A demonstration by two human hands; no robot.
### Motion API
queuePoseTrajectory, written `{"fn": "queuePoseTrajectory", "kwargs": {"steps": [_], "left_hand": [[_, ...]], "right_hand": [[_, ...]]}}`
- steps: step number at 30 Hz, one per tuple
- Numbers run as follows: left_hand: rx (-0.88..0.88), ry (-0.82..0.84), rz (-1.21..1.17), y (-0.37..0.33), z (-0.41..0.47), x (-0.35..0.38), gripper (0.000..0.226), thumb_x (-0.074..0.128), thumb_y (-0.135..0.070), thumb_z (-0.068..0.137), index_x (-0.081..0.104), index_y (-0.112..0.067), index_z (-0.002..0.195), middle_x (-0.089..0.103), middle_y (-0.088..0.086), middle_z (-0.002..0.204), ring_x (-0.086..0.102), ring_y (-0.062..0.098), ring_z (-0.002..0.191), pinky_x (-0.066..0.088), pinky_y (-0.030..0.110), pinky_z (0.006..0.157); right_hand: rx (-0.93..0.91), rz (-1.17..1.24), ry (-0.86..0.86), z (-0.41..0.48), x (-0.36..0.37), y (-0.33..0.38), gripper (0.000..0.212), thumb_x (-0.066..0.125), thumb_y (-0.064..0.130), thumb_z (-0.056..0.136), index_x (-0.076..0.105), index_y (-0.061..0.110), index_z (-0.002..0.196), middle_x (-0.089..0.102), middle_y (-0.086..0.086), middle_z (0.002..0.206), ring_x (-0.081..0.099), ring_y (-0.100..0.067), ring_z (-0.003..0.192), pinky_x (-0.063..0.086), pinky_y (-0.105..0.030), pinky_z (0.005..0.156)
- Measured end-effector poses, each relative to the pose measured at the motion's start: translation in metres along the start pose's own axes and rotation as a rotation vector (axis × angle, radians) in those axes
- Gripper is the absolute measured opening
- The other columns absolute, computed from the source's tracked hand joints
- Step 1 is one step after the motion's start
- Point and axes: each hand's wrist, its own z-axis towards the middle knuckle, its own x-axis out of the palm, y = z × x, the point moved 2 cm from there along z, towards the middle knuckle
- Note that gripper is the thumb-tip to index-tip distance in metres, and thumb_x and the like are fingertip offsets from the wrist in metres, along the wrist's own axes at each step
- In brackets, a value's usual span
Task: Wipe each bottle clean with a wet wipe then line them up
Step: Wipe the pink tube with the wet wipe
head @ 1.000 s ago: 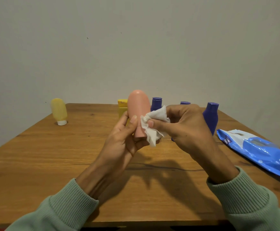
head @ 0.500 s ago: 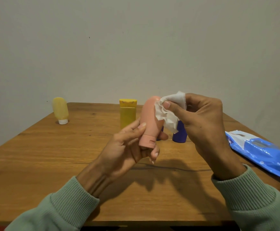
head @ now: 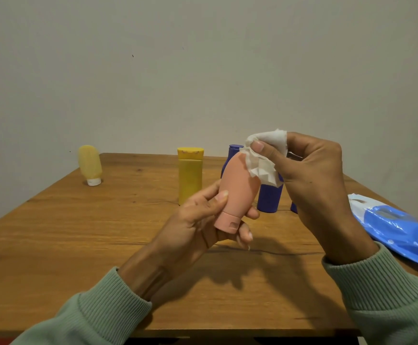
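A pink bottle (head: 238, 192) is pressed at its rounded upper end by a wet wipe (head: 262, 165).
The bottle is held cap-down and tilted in the left hand (head: 198, 222), whose grip is curled round its lower part, just right of and nearer than the yellow flip-top bottle (head: 190, 178). The wipe is pinched in the right hand's (head: 312, 175) grip. On the tabletop (head: 78, 245), a pale yellow tube (head: 90, 163) is stood well left of the yellow flip-top bottle, blue bottles (head: 269, 197) right of it, and a blue wipes packet (head: 397, 230) farther right.

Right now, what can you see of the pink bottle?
The pink bottle is a smooth, matte, plastic-looking tube with a rounded end and a closed flip cap of the same colour. It is held above the table, cap downward, leaning right. The left hand grips its lower body; the right hand presses a white wet wipe on its upper side.
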Motion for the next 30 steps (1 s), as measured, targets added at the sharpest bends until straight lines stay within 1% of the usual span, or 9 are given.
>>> {"fn": "queuePoseTrajectory", "kwargs": {"steps": [8, 10, 14, 16, 18, 20, 24, 27, 30], "left_hand": [[0.059, -0.129, -0.123, -0.007, 0.001, -0.005, 0.042, 0.044, -0.021, 0.093, 0.050, -0.009, 0.133, 0.064, 0.022, 0.094, 0.063, 0.029, 0.069, 0.057, 0.037, 0.064], [0.071, -0.158, -0.144, -0.007, 0.001, -0.006, 0.040, 0.046, -0.021, 0.094, 0.052, -0.010, 0.132, 0.066, 0.021, 0.100, 0.066, 0.029, 0.073, 0.059, 0.038, 0.066], [0.062, -0.251, -0.178, -0.005, 0.003, -0.009, 0.039, 0.045, -0.021, 0.094, 0.052, -0.011, 0.131, 0.062, 0.022, 0.126, 0.066, 0.030, 0.100, 0.056, 0.045, 0.084], [0.046, -0.266, -0.177, -0.005, 0.004, -0.008, 0.039, 0.044, -0.022, 0.092, 0.053, -0.010, 0.128, 0.062, 0.023, 0.124, 0.067, 0.031, 0.096, 0.057, 0.043, 0.080], [0.052, -0.258, -0.180, -0.005, 0.004, -0.007, 0.041, 0.043, -0.023, 0.092, 0.050, -0.009, 0.130, 0.065, 0.026, 0.113, 0.068, 0.032, 0.082, 0.059, 0.042, 0.070], [0.063, -0.252, -0.159, -0.006, 0.003, -0.008, 0.040, 0.041, -0.023, 0.095, 0.048, -0.008, 0.131, 0.065, 0.025, 0.095, 0.066, 0.033, 0.071, 0.058, 0.041, 0.064], [0.060, -0.206, -0.084, -0.004, 0.002, -0.006, 0.039, 0.045, -0.022, 0.096, 0.047, -0.008, 0.132, 0.061, 0.023, 0.089, 0.061, 0.031, 0.068, 0.053, 0.040, 0.064], [0.070, -0.210, -0.039, -0.002, 0.002, -0.006, 0.036, 0.047, -0.025, 0.090, 0.056, -0.012, 0.123, 0.061, 0.020, 0.089, 0.060, 0.027, 0.070, 0.052, 0.036, 0.063], [0.096, -0.284, 0.031, -0.005, 0.002, -0.009, 0.037, 0.052, -0.027, 0.091, 0.055, -0.013, 0.125, 0.063, 0.016, 0.102, 0.060, 0.023, 0.081, 0.051, 0.034, 0.065]], "right_hand": [[0.001, -0.082, 0.122, -0.006, 0.008, -0.005, 0.018, 0.074, 0.025, 0.071, 0.064, 0.033, 0.082, 0.068, 0.022, 0.073, 0.066, 0.004, 0.076, 0.050, -0.010, 0.057], [0.015, -0.127, 0.163, -0.007, 0.009, -0.005, 0.017, 0.076, 0.024, 0.070, 0.064, 0.032, 0.081, 0.068, 0.017, 0.078, 0.066, 0.003, 0.075, 0.050, -0.010, 0.058], [0.077, -0.273, 0.374, -0.007, 0.010, -0.005, 0.013, 0.079, 0.023, 0.069, 0.071, 0.027, 0.078, 0.069, 0.013, 0.078, 0.066, 0.000, 0.074, 0.053, -0.014, 0.059], [0.118, -0.315, 0.448, -0.003, 0.004, -0.002, 0.017, 0.079, 0.027, 0.066, 0.074, 0.023, 0.081, 0.072, 0.010, 0.079, 0.067, -0.005, 0.075, 0.057, -0.022, 0.062], [0.125, -0.287, 0.409, 0.002, -0.004, 0.001, 0.019, 0.078, 0.032, 0.064, 0.074, 0.025, 0.080, 0.072, 0.011, 0.080, 0.068, -0.008, 0.077, 0.059, -0.027, 0.065], [0.065, -0.292, 0.262, 0.006, -0.011, 0.002, 0.015, 0.077, 0.031, 0.068, 0.072, 0.027, 0.082, 0.072, 0.011, 0.079, 0.068, -0.008, 0.077, 0.059, -0.027, 0.066], [-0.056, -0.340, 0.045, 0.007, -0.011, 0.000, 0.017, 0.074, 0.030, 0.075, 0.068, 0.028, 0.091, 0.068, 0.016, 0.085, 0.067, -0.002, 0.080, 0.056, -0.019, 0.064], [-0.072, -0.362, 0.143, 0.001, -0.001, 0.000, 0.015, 0.073, 0.032, 0.074, 0.065, 0.032, 0.087, 0.065, 0.018, 0.087, 0.065, 0.000, 0.080, 0.054, -0.015, 0.062], [-0.056, -0.501, 0.345, -0.004, 0.007, 0.000, 0.011, 0.074, 0.031, 0.075, 0.069, 0.027, 0.084, 0.064, 0.015, 0.086, 0.061, -0.001, 0.077, 0.050, -0.013, 0.059]]}}
